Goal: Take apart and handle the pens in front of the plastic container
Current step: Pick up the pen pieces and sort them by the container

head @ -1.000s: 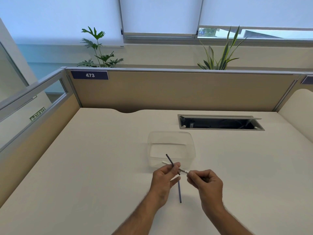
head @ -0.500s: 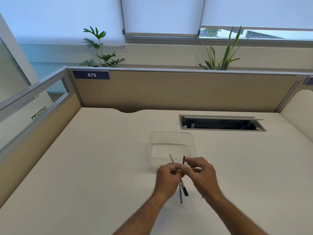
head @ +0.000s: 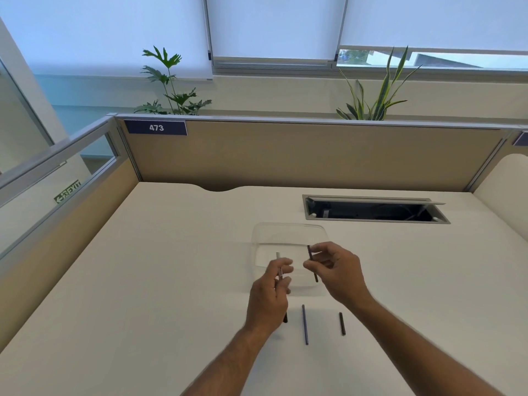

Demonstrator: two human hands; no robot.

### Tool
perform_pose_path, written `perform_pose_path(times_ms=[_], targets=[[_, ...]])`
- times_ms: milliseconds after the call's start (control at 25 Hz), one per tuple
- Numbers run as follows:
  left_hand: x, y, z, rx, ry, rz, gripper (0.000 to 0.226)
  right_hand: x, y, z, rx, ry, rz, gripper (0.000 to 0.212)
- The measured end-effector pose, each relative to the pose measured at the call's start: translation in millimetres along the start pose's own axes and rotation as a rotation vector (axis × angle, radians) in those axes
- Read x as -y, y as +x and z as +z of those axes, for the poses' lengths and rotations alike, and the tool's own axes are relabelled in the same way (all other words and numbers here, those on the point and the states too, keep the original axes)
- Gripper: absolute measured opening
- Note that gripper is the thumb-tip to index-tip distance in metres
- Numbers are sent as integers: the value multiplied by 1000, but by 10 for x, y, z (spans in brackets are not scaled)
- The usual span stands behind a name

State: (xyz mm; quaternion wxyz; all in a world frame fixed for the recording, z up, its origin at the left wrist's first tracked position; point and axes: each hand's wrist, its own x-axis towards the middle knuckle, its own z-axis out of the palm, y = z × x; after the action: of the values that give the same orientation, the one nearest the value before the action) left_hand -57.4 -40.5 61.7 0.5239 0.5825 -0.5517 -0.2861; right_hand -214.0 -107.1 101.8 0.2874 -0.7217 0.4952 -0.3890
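My left hand [head: 270,295] grips a thin pen part [head: 278,260] with a pale upper end; its dark lower end shows below the hand. My right hand [head: 335,271] pinches a short dark pen piece [head: 312,262], held upright and apart from the left one. Both hands hover over the near edge of the clear plastic container [head: 288,232]. On the desk nearer me lie a long thin blue rod [head: 305,324] and a short dark piece [head: 342,323].
A beige desk [head: 171,281] is walled by partitions at the back and left. An open cable tray [head: 374,211] is sunk in the desk at the back right. Plants stand behind the back partition.
The hands have pulled apart: the dark piece came off the pale part and rose in my right hand. A short dark piece now shows on the desk at the right.
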Motion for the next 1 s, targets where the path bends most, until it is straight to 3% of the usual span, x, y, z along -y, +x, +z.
perform_pose_path(times_ms=[160,280,520,680,880,1000], targets=[[38,-10,-25,-45,-24,-21,73,-119,251,40,137,-320,-146,17],[80,14,-42,-104,-71,-90,54,-197,383,124,257,-525,-250,21],[158,29,-58,-160,-88,-165,20,-277,436,257,386,-689,-316,21],[153,30,-60,-155,-84,-176,19,-284,392,250,331,-668,-320,25],[153,24,-52,-150,-65,-183,25,-158,190,157,121,-526,-283,10],[167,18,-49,-142,-49,-176,23,-122,22,138,192,-526,-136,27]])
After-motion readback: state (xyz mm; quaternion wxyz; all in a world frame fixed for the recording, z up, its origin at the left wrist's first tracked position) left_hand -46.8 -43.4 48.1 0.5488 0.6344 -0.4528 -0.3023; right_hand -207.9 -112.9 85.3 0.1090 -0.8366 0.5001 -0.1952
